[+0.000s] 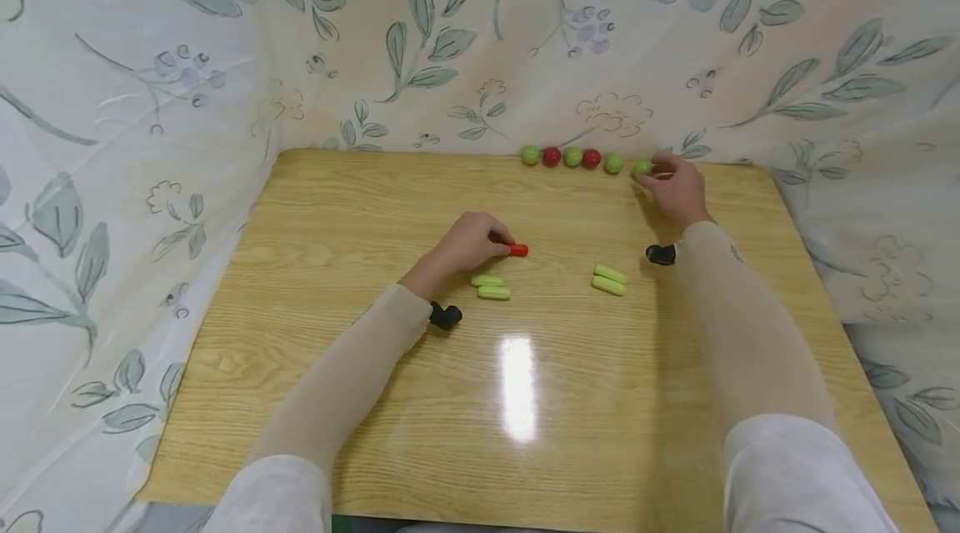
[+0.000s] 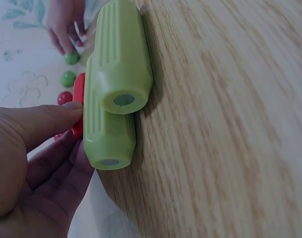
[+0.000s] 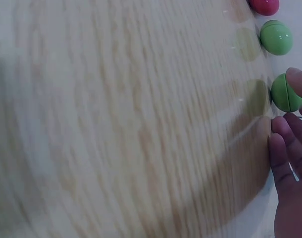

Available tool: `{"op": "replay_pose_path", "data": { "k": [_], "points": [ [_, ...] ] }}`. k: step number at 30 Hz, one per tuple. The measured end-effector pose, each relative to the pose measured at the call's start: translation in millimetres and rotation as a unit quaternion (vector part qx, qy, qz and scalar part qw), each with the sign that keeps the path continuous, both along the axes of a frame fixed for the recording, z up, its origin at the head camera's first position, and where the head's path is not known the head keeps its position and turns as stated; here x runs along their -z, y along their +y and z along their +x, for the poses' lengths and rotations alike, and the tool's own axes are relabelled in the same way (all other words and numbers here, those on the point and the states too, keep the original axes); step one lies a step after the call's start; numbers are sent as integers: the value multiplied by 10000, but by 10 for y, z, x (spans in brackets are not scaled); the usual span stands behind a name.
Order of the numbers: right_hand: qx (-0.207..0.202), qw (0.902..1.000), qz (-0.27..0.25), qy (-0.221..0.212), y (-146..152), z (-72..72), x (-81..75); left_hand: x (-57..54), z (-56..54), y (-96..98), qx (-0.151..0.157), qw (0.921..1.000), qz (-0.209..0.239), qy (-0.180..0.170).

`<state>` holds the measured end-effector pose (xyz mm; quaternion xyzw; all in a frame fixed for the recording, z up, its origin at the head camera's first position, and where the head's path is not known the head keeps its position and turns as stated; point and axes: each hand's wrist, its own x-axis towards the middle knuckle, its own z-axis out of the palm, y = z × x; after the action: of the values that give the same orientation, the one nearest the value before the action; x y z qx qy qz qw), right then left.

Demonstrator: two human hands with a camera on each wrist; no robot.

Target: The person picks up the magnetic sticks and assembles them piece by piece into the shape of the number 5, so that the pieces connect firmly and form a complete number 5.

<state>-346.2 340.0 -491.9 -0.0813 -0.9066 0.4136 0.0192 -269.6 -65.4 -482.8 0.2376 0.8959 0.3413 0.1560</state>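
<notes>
Between thumb and fingers, my left hand (image 1: 474, 241) pinches a small red stick (image 1: 518, 250) over the middle of the table. Two light-green ridged sticks (image 1: 493, 293) lie side by side just in front of that hand; up close in the left wrist view, each green stick (image 2: 124, 59) has a grey disc in its end. At the table's back edge, my right hand (image 1: 681, 189) holds a green ball (image 1: 642, 169) by its sides. The right wrist view shows a seam around this green ball (image 3: 285, 94), with the thumb against it.
Left of the right hand, a row along the back edge alternates green balls (image 1: 613, 163) and red balls (image 1: 591, 158). Another pair of light-green sticks (image 1: 609, 279) lies right of centre. A leaf-patterned cloth (image 1: 465, 41) hangs behind the wooden table (image 1: 360, 216).
</notes>
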Motion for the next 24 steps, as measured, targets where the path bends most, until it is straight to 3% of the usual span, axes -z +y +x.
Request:
{"op": "replay_pose_path", "data": {
  "k": [12,24],
  "points": [
    [161,9997,142,65,-45,-33,7,-5,11,-7,46,10000,25,69],
    [184,9996,168,163,-58,22,-2,-1,-9,-8,-9,10000,-28,59]
  ]
}}
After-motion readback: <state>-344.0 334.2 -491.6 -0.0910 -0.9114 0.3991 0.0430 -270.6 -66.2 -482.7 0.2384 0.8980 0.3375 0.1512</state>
